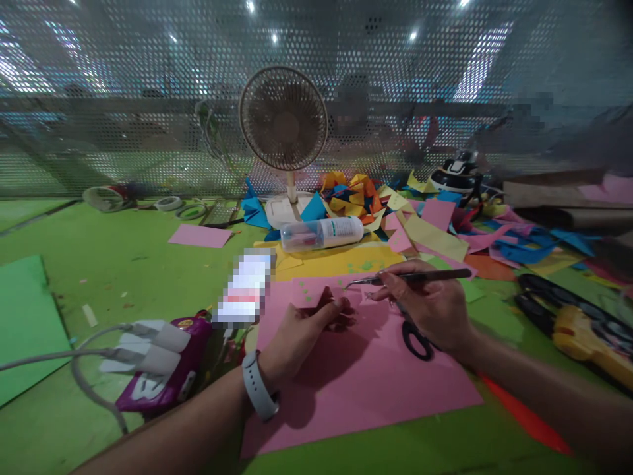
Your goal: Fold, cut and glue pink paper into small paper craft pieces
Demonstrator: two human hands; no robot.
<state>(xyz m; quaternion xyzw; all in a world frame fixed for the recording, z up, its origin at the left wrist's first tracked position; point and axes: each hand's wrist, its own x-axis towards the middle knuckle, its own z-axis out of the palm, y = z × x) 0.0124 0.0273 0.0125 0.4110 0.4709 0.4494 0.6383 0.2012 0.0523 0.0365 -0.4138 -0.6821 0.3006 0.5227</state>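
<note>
My left hand [306,333] pinches a small dark red folded paper piece [324,300] between thumb and fingers, above a pink paper sheet [366,409]. Curved metal tweezers [435,275] are gripped in my right hand [428,303], their tip pointing left toward tiny green paper bits [341,284] on the pink sheet. A black scissors handle [418,340] shows below my right hand; the rest of the scissors is mostly hidden, and I cannot tell whether the hand touches them. More green bits [363,266] lie on a yellow sheet [321,264] just beyond.
Behind the sheets lie a clear and white bottle [321,234], a fan [284,119] and coloured paper scraps [445,237]. A phone [247,287] and a purple power strip with plugs [192,359] are on the left. A yellow-and-black tool [576,333] lies right.
</note>
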